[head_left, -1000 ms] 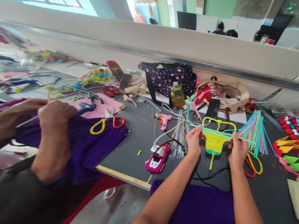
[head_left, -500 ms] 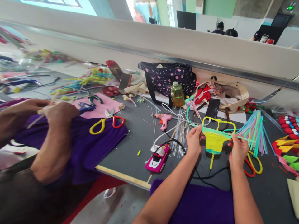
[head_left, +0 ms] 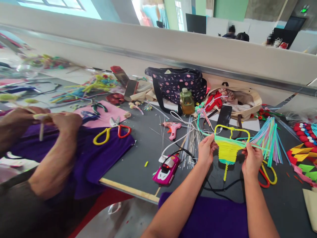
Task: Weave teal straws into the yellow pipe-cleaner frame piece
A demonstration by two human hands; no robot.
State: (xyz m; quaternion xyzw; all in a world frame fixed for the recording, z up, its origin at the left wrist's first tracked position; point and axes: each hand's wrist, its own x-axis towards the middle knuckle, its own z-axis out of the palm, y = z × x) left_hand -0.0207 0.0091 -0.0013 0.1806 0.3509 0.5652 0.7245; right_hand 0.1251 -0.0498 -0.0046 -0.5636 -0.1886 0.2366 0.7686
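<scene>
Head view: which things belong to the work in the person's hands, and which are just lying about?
In hand:
left hand and right hand, gripping the yellow pipe-cleaner weave at either side
pipe-cleaner bundle beside it

Lying about:
glue gun
toy car
scissors
bottle
dotted bag
phone

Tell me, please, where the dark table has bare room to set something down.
Bare table lies between the scissors, glue gun and toy car. It is crowded around the hands and behind them, near the bags.
</scene>
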